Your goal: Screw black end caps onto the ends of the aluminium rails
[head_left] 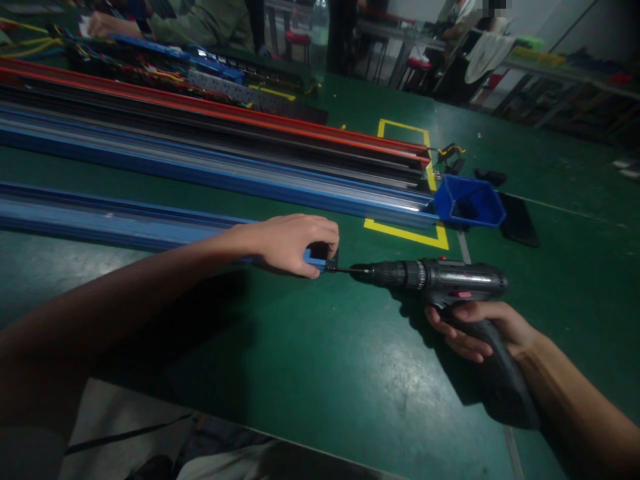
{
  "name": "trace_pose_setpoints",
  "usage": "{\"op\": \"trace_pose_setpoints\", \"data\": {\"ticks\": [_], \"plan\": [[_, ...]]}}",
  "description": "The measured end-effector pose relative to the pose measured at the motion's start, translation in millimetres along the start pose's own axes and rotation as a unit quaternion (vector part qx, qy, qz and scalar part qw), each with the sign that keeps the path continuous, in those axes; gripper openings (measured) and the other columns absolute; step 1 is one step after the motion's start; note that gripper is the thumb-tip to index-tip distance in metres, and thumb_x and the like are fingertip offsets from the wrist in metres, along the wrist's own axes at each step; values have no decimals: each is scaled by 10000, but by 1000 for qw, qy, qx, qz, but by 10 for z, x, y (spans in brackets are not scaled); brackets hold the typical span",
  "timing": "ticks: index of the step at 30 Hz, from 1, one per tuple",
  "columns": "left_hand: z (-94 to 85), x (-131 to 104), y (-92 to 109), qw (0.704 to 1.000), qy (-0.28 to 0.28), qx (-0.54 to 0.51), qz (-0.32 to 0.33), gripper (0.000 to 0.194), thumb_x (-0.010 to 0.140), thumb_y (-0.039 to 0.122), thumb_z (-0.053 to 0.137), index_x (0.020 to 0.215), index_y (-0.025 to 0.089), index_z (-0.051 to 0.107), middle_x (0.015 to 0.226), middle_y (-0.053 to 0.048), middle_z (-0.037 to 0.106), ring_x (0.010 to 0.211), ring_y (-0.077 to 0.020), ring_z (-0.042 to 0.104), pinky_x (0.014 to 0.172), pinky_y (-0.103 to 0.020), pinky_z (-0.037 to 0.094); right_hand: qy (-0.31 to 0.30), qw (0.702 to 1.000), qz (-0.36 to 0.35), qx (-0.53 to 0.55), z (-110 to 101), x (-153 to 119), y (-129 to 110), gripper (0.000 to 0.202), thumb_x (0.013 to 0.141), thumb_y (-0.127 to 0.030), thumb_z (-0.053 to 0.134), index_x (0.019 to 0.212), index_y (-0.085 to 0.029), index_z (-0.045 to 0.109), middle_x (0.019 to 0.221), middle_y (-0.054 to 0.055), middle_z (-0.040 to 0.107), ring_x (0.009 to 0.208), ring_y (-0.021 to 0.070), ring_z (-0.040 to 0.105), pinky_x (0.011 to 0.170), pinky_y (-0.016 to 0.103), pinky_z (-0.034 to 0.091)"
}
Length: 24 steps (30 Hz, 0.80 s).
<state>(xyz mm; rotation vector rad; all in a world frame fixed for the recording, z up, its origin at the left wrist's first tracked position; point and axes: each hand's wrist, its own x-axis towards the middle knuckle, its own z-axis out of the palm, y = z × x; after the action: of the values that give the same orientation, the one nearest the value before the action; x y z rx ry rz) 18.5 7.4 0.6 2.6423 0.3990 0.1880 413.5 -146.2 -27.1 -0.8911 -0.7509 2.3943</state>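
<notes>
Blue rail (125, 223), black drill (455, 277), green bench

So the near rail lies lengthwise on the left half of the bench (360, 373), its end at about the middle. My left hand (297, 243) is curled over that end, thumb and fingers closed around it, by a small black end piece (331, 266). The drill's thin bit (350, 271) points straight at that piece; can't tell if it's actually touching. My right hand (505, 320) is wrapped firmly round the drill's grip.

Bench top's smooth, with a hazy shine near the front and yellow tape (407, 233) marking out a rectangle. Beyond the rail: more long, grooved blue and dark strips, then a glossy orange-red one (225, 112). An angular blue plastic bin (493, 207) sits at their right end, dark bits inside.

Farther back there's a co-worker's hand (113, 27), a clear bottle (320, 33) and red-topped stools (297, 38) in a dim, blurry room.
</notes>
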Motion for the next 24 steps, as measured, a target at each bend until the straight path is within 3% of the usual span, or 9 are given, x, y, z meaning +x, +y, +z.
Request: {"op": "trace_pose_setpoints", "data": {"ticks": [24], "plan": [[-8,4,1,1000,0,-3,3,209,815,307,768,974,233,652,1054,-26,675,1012,-220,629,880,-319,435,17,1000,-3,-3,-30,-21,26,229,945,-259,718,1086,-86,771,815,41,697,414,30,520,494,187,568]]}}
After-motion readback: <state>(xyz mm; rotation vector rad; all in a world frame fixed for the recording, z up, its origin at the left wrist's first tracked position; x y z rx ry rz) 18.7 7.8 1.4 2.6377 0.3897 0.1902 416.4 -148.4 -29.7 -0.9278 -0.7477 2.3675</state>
